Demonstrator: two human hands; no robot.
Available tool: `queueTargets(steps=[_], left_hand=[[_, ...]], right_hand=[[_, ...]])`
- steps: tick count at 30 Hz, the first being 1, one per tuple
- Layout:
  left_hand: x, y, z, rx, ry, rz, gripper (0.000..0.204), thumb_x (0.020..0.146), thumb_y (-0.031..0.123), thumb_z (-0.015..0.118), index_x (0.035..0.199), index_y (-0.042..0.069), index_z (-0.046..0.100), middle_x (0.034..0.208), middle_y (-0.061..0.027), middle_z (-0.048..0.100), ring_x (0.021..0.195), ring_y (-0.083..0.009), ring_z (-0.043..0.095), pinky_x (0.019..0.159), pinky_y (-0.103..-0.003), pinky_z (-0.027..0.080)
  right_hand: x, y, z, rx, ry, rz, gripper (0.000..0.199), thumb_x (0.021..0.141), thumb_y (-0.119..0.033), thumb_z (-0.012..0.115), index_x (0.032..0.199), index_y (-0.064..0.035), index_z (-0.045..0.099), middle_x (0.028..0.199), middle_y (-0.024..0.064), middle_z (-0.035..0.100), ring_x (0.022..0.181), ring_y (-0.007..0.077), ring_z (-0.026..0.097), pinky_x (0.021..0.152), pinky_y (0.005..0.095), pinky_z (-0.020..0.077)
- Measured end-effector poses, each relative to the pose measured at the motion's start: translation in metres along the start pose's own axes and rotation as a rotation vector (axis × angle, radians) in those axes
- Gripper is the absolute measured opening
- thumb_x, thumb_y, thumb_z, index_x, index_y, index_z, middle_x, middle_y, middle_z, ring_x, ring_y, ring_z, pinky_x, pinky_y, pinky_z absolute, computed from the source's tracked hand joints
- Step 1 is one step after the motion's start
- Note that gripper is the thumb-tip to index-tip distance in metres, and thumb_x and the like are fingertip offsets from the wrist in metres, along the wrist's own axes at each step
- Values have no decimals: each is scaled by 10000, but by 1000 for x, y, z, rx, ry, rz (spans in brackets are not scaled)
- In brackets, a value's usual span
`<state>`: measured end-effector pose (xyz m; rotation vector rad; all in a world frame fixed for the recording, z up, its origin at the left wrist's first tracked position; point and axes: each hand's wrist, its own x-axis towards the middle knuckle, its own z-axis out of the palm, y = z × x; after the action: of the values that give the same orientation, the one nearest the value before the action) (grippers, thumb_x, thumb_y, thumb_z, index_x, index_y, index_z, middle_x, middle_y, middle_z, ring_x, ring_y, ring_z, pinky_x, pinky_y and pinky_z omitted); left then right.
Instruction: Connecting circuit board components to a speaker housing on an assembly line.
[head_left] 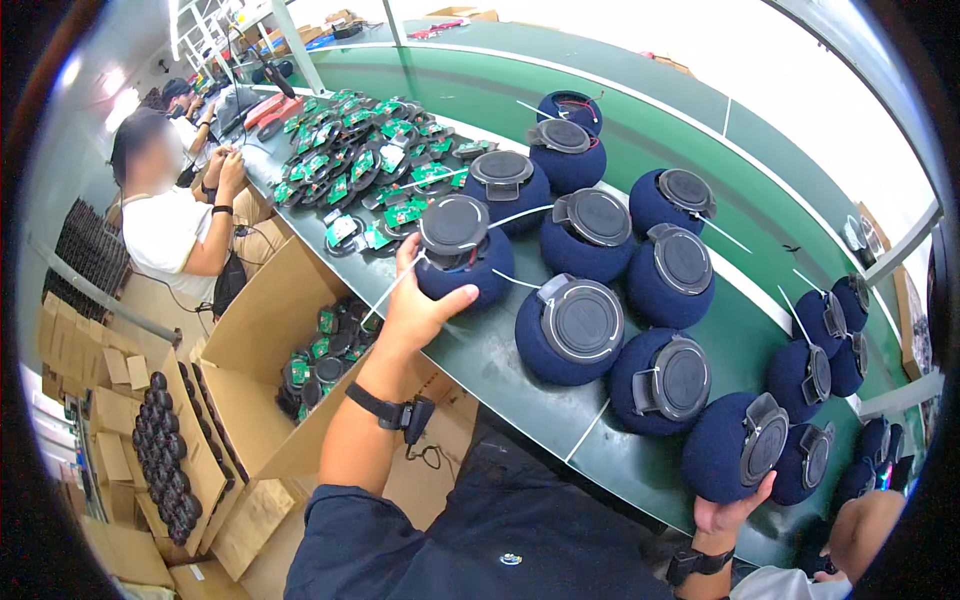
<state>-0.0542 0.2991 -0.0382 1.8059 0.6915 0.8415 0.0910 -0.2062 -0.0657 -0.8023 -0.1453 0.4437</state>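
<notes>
Hands on two blue speaker balls, green surface

Right hand (728, 512) at the bottom edge, fingers curled up around the underside of a round navy fabric speaker (735, 445) with a grey cap facing right; it grips that speaker at the near edge of the green surface (520, 385). Black wristband on that wrist. Left hand (418, 305) further in, thumb and fingers wrapped on another navy speaker (462, 255), grey round lid on top, thin white wire sticking out both sides. Black wrist strap (392, 410) on left forearm. This speaker sits on the surface near its left edge. Between and behind the two: about a dozen more navy speakers (585, 235) in a loose cluster, lids tilted various ways, more trailing off right. Left of the surface, below: open cardboard box (275, 330) holding green circuit boards with black rings. Further back on the surface: pile of green circuit boards (350, 160). Far left: another person (175, 215) seated in a white shirt, hands up near the surface edge.
</notes>
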Motion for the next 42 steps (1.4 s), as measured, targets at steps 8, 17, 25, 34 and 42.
queueTargets(steps=[8, 17, 25, 34, 42], left_hand=[[15, -32, -14, 57, 6, 122, 1171, 693, 312, 921, 1587, -32, 248, 1476, -204, 478, 1351, -279, 506, 1171, -388, 372], [10, -27, -12, -250, -8, 29, 1146, 759, 299, 894, 1615, -25, 204, 1503, -221, 457, 1388, -301, 482, 1187, -407, 354], [-110, 6, -4, 9, 188, 84, 668, 901, 194, 776, 1478, 4, 497, 1435, -191, 567, 1157, -240, 641, 913, -362, 544], [-144, 42, 47, 13, -341, 436, 879, 769, 260, 902, 1492, 34, 456, 1484, -209, 512, 1298, -353, 571, 1030, -441, 506], [-97, 70, 86, 292, -144, 564, 1267, 617, 435, 988, 1606, 115, 264, 1640, -310, 206, 1504, -504, 282, 1221, -558, 290]], right_hand=[[4, 1, -1, 26, 16, 5, 820, 976, -709, 467, 1567, -141, 440, 1550, 105, 514, 1397, 332, 509, 1193, 540, 370], [2, 5, -10, 2, 27, -2, 833, 970, -717, 463, 1573, -143, 430, 1566, 106, 496, 1404, 337, 502, 1193, 543, 373], [-34, -19, -16, -56, -278, -23, 950, 934, -791, 445, 1637, -167, 300, 1659, 120, 366, 1442, 393, 452, 1211, 606, 336], [-14, -29, 145, -264, -136, 414, 1448, 562, -677, 941, 1620, -70, 160, 1491, 246, 479, 1375, 424, 510, 1127, 594, 466], [0, -15, 44, -52, -414, 115, 962, 927, -745, 507, 1637, -136, 281, 1611, 159, 415, 1434, 396, 465, 1193, 617, 366]])
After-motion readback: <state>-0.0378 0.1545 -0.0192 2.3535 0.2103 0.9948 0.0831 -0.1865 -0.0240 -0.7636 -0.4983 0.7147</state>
